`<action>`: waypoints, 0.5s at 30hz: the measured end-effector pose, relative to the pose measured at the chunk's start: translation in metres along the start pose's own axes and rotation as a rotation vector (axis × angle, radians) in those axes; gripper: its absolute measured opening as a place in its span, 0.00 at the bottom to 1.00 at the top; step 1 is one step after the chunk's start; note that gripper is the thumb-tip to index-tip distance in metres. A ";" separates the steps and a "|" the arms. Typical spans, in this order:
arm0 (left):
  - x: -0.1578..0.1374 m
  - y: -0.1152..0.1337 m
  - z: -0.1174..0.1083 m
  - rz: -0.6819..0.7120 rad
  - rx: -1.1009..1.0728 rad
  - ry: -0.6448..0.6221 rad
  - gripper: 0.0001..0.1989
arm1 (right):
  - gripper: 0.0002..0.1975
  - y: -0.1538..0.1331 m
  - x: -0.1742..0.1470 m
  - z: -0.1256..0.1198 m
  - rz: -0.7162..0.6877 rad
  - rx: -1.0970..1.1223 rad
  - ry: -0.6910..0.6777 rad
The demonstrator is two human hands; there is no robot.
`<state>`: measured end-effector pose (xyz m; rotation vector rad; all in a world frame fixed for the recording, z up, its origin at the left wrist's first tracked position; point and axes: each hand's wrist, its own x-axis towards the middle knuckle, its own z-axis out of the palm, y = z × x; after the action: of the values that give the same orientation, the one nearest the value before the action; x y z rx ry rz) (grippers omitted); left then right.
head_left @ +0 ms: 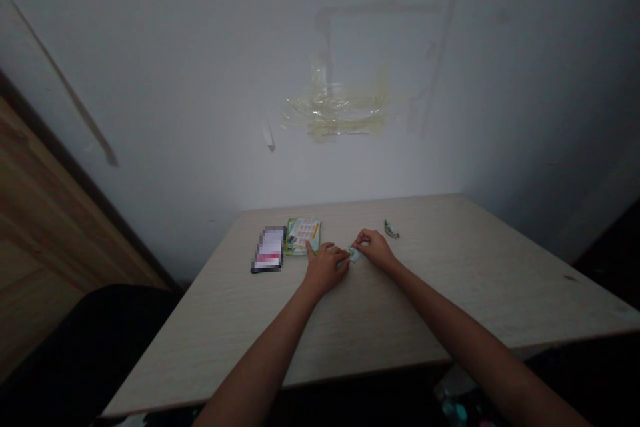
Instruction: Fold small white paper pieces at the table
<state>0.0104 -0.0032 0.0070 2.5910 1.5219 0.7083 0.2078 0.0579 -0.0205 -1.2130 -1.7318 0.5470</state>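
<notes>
A small white-and-green packet (355, 254) lies on the wooden table (390, 320) between my two hands. My right hand (374, 248) pinches its upper right edge with thumb and fingertips. From the left, my left hand (326, 268) rests on the tabletop with its thumb and fingers apart, its fingertips at or against the packet's left edge; whether they press on it I cannot tell. Just beyond my left hand is a larger green-and-white printed packet (304, 233), lying flat. A small crumpled green wrapper (391, 229) sits past my right hand.
A phone (269, 249) with a lit, blurred screen lies left of the larger packet. Behind the table stands a pale wall with yellowed clear tape (345, 113) on it. A dark chair-like shape (95, 340) is at the left, beside a wooden panel (60, 213).
</notes>
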 end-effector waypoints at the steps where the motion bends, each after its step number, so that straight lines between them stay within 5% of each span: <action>1: 0.000 0.000 0.000 0.002 -0.003 0.001 0.12 | 0.05 0.001 0.000 0.001 -0.001 -0.002 0.004; 15: 0.000 -0.002 0.001 0.021 0.013 -0.002 0.13 | 0.07 -0.001 -0.003 -0.001 0.047 0.136 -0.017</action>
<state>0.0092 -0.0016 0.0059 2.6194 1.5061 0.6996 0.2083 0.0553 -0.0208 -1.1576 -1.6559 0.6937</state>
